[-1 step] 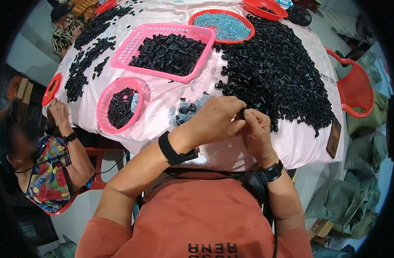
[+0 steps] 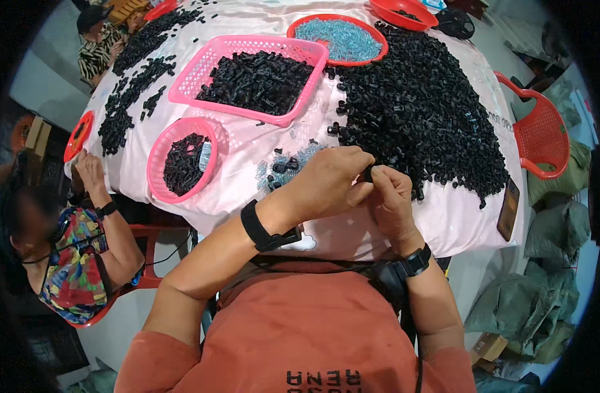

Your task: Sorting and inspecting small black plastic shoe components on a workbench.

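My left hand (image 2: 332, 175) and my right hand (image 2: 394, 200) meet over the near edge of the table, fingertips pinched together. Between them a small black plastic part (image 2: 366, 174) shows, mostly covered by the fingers, so its full shape is hidden. Just beyond my right hand spreads a big heap of small black plastic parts (image 2: 418, 105). By my left wrist lies a scatter of small clear bluish pieces (image 2: 306, 156), with a few black parts (image 2: 283, 166) on it.
A pink rectangular basket (image 2: 182, 92) and a pink round basket (image 2: 157, 160) hold black pieces. Farther back, a red tray (image 2: 384, 49) contains clear bluish pieces. A phone (image 2: 507, 211) lies at the right edge, near a red chair (image 2: 542, 134). Another person (image 2: 74, 255) sits at left.
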Action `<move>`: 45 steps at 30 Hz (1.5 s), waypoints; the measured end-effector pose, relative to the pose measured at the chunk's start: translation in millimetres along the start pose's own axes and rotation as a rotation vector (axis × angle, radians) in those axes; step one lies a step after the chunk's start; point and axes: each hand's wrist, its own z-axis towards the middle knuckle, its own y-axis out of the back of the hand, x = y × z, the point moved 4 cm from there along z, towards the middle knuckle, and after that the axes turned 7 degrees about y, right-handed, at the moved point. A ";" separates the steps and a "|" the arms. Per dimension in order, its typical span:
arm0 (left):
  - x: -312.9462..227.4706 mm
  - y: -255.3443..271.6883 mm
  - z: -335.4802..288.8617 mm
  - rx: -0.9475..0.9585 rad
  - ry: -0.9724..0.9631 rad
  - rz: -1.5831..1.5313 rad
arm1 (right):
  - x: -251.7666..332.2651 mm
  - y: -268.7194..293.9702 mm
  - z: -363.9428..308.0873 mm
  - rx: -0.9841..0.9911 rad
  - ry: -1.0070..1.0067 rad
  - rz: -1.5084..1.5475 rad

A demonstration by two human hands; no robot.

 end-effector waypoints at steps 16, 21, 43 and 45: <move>-7.3 7.5 2.5 -0.037 -0.029 -0.005 | -1.4 -1.2 0.3 0.024 -0.007 0.066; 32.2 56.9 21.1 -0.122 0.279 0.198 | 5.0 -1.3 -0.2 0.037 0.046 0.065; 43.6 14.2 -13.0 0.057 0.348 0.403 | 5.4 -1.5 4.8 -0.036 0.114 -0.013; 41.0 14.5 -10.8 0.090 0.353 0.392 | 5.1 -1.4 4.3 -0.027 0.101 -0.016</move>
